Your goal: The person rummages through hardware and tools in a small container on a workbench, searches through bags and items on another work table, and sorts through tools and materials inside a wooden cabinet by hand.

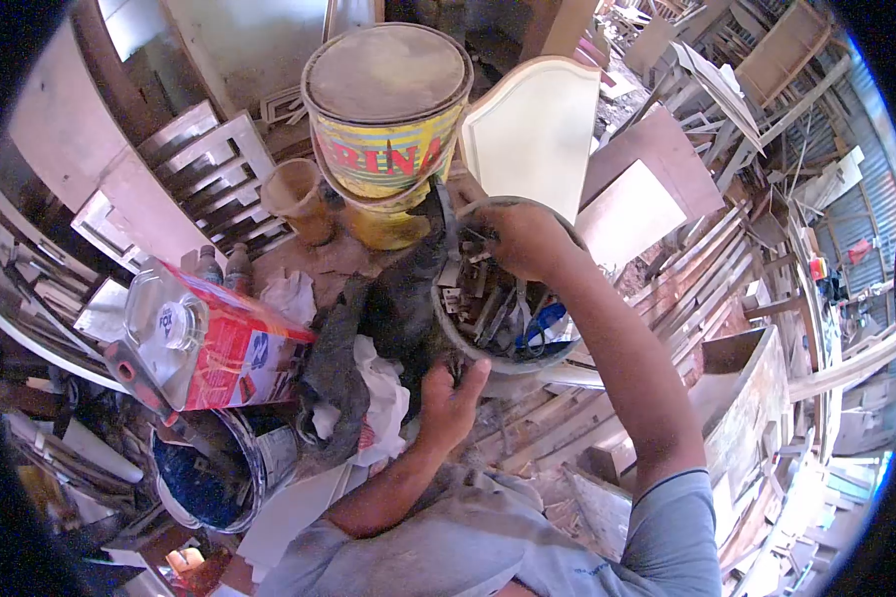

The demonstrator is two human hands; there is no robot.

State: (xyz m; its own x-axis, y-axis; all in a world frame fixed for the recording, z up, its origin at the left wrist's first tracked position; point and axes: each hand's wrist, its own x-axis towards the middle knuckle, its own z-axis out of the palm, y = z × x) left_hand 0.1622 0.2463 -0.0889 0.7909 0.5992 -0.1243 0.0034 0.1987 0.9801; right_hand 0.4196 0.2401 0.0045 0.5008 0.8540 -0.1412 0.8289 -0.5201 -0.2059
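A round bucket [508, 364] holds a jumble of small metal and wooden bits, with something blue [543, 326] among them. My right hand [524, 242] reaches over its far rim and down into it; the fingertips are hidden. Just below the near rim, my left hand [450, 403] is closed, thumb up, around something small and dark that I cannot make out. Dark cloth [393, 298] hangs beside the bucket, to the left of both hands. Crumpled white paper [380, 398] lies against that cloth.
A lidded yellow paint bucket [383, 149] stands behind, beside a plastic cup [297, 199]. At left are a red-labelled container [239, 343], a saw-like tool with a dark handle [139, 373] and an open dark bucket [209, 478]. Wood strips [682, 284] are piled at right.
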